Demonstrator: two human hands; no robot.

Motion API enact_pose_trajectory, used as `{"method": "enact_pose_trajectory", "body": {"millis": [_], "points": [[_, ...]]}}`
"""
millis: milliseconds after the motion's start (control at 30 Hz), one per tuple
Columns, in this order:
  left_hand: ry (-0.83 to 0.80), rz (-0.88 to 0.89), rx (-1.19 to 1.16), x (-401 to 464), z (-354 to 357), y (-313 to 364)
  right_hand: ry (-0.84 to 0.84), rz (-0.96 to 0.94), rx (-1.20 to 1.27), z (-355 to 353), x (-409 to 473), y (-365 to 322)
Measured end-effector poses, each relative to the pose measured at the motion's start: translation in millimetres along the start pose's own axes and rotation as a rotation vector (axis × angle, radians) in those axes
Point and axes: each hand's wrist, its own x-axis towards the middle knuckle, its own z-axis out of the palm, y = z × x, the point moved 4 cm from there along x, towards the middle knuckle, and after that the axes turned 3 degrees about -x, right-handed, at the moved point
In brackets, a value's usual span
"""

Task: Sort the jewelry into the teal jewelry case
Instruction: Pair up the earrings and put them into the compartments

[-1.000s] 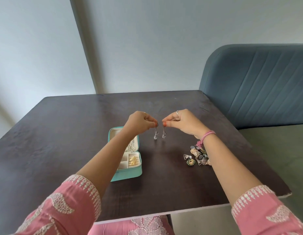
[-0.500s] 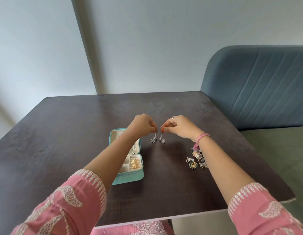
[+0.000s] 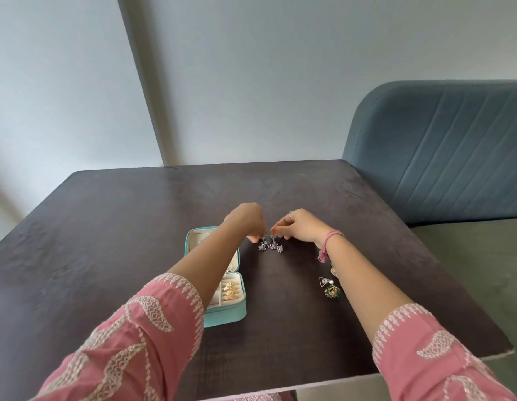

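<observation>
Two silver drop earrings: left hand point(image 3: 245, 221) pinches the top of left earring point(image 3: 263, 245), right hand point(image 3: 297, 227) pinches right earring point(image 3: 277, 246), both low over the dark table point(image 3: 106, 227), lower ends seemingly touching it. Teal jewelry case point(image 3: 225, 315) lies open just left of them, gold pieces point(image 3: 230, 290) in its near compartment. Loose jewelry pile point(image 3: 329, 287) sits beside the right forearm, partly hidden.

Teal jewelry case point(image 3: 225, 316) half covered by the left forearm, loose jewelry pile point(image 3: 330, 287) at four o'clock partly hidden behind the right forearm, silver earrings point(image 3: 270, 246) too small for detail, bench point(image 3: 106, 227) cut at the left edge.
</observation>
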Motion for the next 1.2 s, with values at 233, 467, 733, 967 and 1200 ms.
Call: {"method": "enact_pose_trajectory", "body": {"millis": [233, 467, 733, 967, 1200], "points": [[-0.029, -0.005, 0.023, -1.9, 0.2, 0.3, -0.045, 0.007, 0.028, -0.3, 2.5, 0.3], [0.04, 0.019, -0.17, -12.5, -23.2, -0.6, 0.023, -0.008, 0.15, -14.2, -8.7, 4.4], [0.174, 0.13, -0.122, -42.8, -53.0, 14.6, 0.195, -0.076, 0.19, -57.3, -44.1, 18.8], [0.16, 0.193, -0.185, -77.8, -21.6, 51.3, 0.28, -0.064, 0.263, -67.5, -85.2, 43.2], [0.059, 0.259, -0.221, -90.5, 45.3, 82.1, 0.361, -0.032, 0.276, -58.5, -117.5, 77.5]]}}
